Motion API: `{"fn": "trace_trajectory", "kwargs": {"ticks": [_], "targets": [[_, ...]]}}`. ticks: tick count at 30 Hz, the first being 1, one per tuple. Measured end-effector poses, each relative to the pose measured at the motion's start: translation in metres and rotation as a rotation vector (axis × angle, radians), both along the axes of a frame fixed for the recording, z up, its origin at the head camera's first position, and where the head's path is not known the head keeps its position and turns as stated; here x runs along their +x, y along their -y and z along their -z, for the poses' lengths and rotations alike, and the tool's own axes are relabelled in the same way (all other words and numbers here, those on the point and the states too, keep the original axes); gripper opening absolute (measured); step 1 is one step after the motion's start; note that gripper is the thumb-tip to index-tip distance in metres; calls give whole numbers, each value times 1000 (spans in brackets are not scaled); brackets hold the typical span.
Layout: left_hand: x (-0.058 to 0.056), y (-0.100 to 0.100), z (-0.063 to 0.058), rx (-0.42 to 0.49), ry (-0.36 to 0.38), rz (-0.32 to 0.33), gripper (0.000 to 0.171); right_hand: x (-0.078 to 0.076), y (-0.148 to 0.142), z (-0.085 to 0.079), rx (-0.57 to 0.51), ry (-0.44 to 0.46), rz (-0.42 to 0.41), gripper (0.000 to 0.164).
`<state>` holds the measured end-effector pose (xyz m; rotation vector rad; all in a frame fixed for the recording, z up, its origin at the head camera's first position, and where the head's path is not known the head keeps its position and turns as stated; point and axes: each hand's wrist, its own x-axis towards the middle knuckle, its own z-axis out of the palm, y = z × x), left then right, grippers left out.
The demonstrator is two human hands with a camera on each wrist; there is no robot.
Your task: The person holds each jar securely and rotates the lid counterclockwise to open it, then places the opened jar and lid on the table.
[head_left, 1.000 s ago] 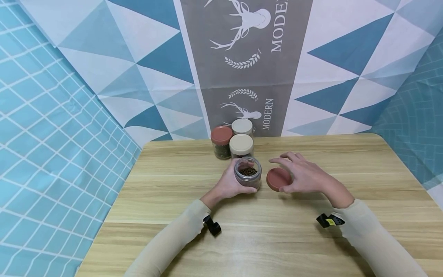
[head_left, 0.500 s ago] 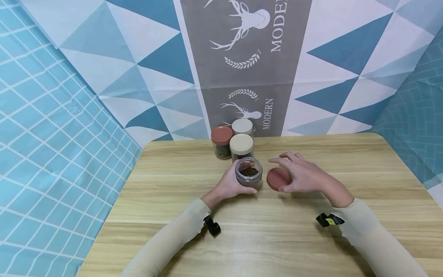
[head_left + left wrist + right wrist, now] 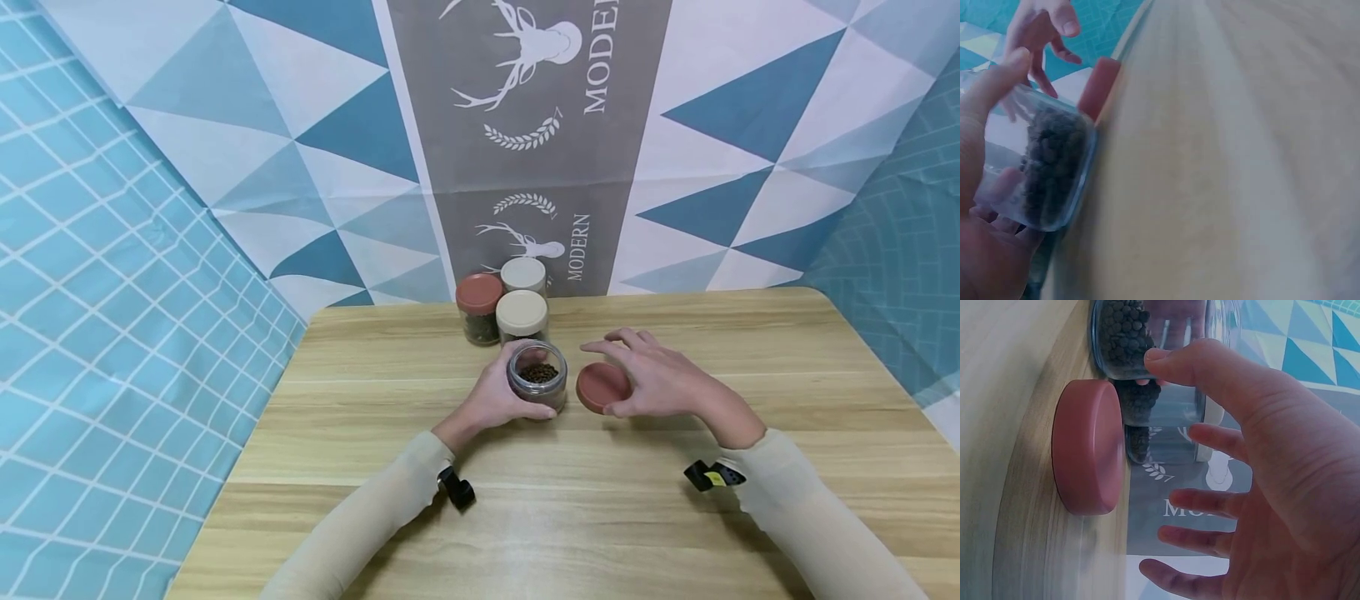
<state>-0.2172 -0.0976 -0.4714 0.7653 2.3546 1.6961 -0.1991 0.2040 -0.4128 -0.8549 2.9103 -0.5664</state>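
My left hand [image 3: 495, 398] grips an open clear jar [image 3: 538, 400], thumb and fingers curled round its sides. Small dark brown pellets [image 3: 1054, 165] cover the bottom of this lidless jar. To its right, a red round lid [image 3: 600, 388] lies on the wooden table. Above that lid hovers my right hand [image 3: 663, 379], its thumb and fingers spread apart and loosely bent. In the right wrist view, a gap shows between the fingers and the red lid [image 3: 1088, 447], and nothing is held there.
Behind the gripped jar stand three closed jars: one with a red lid [image 3: 480, 293], one with a cream lid [image 3: 522, 312] and one with a white lid [image 3: 523, 273]. A patterned cloth [image 3: 360, 192] hangs at the back edge of the wooden table [image 3: 570, 525].
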Motion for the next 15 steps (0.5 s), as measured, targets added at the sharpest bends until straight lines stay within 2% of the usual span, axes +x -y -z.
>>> {"fn": "trace_trajectory", "kwargs": {"ticks": [7,15], "targets": [[0,5,-19,-37,-36,-3,94,1,1,-2,1,5,2,94],[1,8,-23,-100,-104,-10,92,1,4,-3,-9,5,-7,93]]}}
